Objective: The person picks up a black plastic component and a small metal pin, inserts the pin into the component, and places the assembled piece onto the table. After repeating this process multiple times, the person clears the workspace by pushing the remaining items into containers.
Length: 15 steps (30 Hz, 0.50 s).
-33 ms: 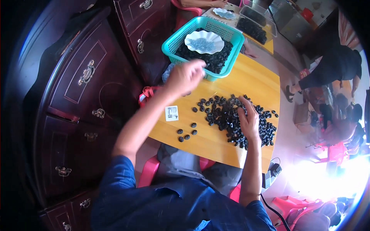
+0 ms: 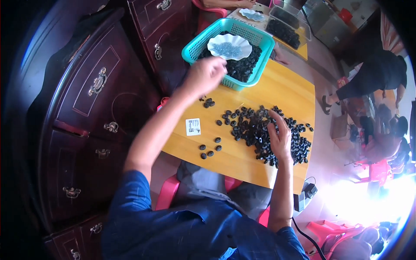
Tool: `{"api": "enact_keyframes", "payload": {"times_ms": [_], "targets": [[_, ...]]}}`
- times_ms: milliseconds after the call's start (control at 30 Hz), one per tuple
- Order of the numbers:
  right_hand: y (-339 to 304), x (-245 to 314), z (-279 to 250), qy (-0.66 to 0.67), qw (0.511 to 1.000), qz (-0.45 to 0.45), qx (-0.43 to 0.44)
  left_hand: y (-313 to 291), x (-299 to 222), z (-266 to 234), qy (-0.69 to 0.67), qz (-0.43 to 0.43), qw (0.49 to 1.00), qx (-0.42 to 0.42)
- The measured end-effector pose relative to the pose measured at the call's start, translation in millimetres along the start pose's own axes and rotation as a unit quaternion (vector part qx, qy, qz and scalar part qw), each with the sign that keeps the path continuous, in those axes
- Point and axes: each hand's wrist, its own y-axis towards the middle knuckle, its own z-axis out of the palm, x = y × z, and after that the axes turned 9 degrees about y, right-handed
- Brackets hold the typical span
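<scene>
My left hand (image 2: 204, 77) is raised over the near edge of a turquoise basket (image 2: 255, 78), fingers pinched together and slightly blurred; anything between them is too small to make out. Inside the basket, a white scalloped dish (image 2: 229, 47) holding small clear bits rests on a mass of black pieces. On the table, my right hand (image 2: 281, 138) reaches into a pile of small black oval pieces (image 2: 251, 130), many with a hole. Its thumb and forefinger are curved and apart; the other fingertips are partly hidden.
Several dark oval pieces (image 2: 210, 154) lie apart on the wooden table (image 2: 234, 167), near a white printed card (image 2: 193, 127). More sit below my left wrist (image 2: 209, 102). Dark cabinets (image 2: 93, 82) stand left. Another person's arms (image 2: 229, 3) show at the far table.
My left hand has shifted slightly left. A small cluster of dark pieces beneath its wrist now shows, and the red item at the table's left edge is mostly covered. My right hand has barely moved.
</scene>
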Motion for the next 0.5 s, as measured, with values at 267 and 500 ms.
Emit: {"api": "enact_keyframes", "payload": {"times_ms": [267,500], "targets": [[-51.5,13.1,24.1,0.102,0.994,0.042,0.011,125.2,103.9,7.5,0.235,-0.249,0.936,0.080],[-59.8,9.4,19.8,0.134,0.990,0.052,-0.005,137.4,124.5,37.7,0.114,-0.451,0.872,0.154]]}}
